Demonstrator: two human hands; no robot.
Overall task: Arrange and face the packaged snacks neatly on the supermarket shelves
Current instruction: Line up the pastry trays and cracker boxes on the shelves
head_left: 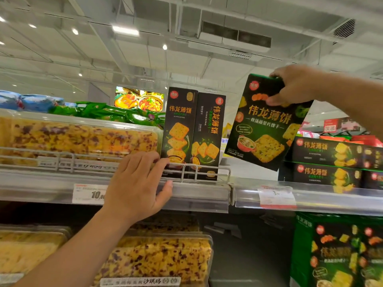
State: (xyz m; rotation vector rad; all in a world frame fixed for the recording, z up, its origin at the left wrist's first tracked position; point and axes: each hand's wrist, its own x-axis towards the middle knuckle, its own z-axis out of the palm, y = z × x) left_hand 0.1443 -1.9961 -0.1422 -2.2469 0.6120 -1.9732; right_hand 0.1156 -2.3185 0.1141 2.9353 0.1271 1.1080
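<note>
Pinching the top corner of a wide black cracker box (267, 123), the right hand (296, 85) curls its fingers over the box's upper edge with the thumb pressed on the printed front, so the flat cardboard carton hangs tilted in the air above the shelf edge (310, 196), clear of the stock below it. The left hand (134, 187) is spread and relaxed, fingers nearly straight, their tips resting against the thin wire fence (186, 168) at the shelf front, the thumb lying along the clear plastic price rail; it holds nothing. Just beside those fingertips two tall narrow boxes (192, 131) of the same glossy black print stand upright behind the fence, touching side to side, one facing forward and the other turned a little. To their left lie clear rigid plastic trays (83, 137) of yellow, crumbly puffed cake flecked with dark red bits, and behind them shiny green crinkled bags (107, 112). To the right of the held box, more long black boxes (325, 162) lie flat in a stack of two. White price tags (275, 196) sit in the rail. On the lower shelf are further clear trays (161, 259) and a large green carton (335, 251).
</note>
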